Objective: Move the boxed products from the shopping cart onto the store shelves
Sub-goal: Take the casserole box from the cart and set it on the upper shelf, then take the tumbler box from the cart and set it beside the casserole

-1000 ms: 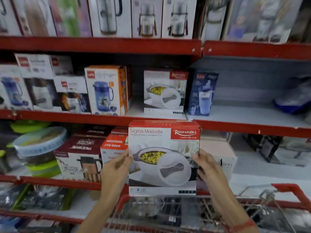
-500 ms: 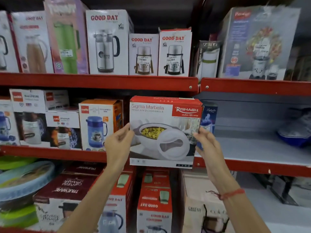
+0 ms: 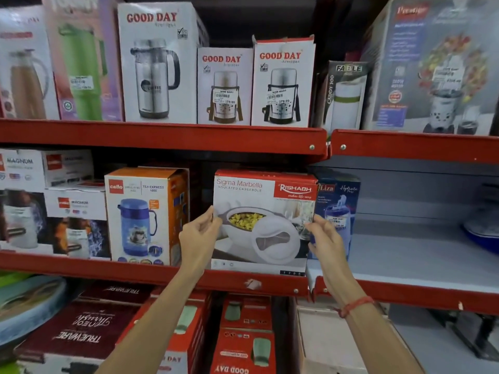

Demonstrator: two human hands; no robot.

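Note:
A red and white Rishabh casserole box (image 3: 263, 220) stands upright at the front edge of the middle red shelf (image 3: 162, 276), between an orange Cello flask box (image 3: 145, 215) and a dark blue Liza bottle box (image 3: 339, 209). My left hand (image 3: 198, 236) grips its left edge and my right hand (image 3: 325, 238) grips its right edge. An identical casserole box seen earlier on this shelf is now hidden behind the held one. The shopping cart is out of view.
The top shelf (image 3: 162, 136) is packed with Good Day flask boxes (image 3: 280, 82) and a Prestige blender box (image 3: 437, 66). The grey shelf (image 3: 418, 260) right of the Liza box holds a blue item (image 3: 483, 233) at far right. Red boxes (image 3: 243, 333) fill the shelf below.
Both hands lifted the casserole box from above the cart up to the middle shelf and moved it forward. The view tilted upward, so the cart dropped out of sight.

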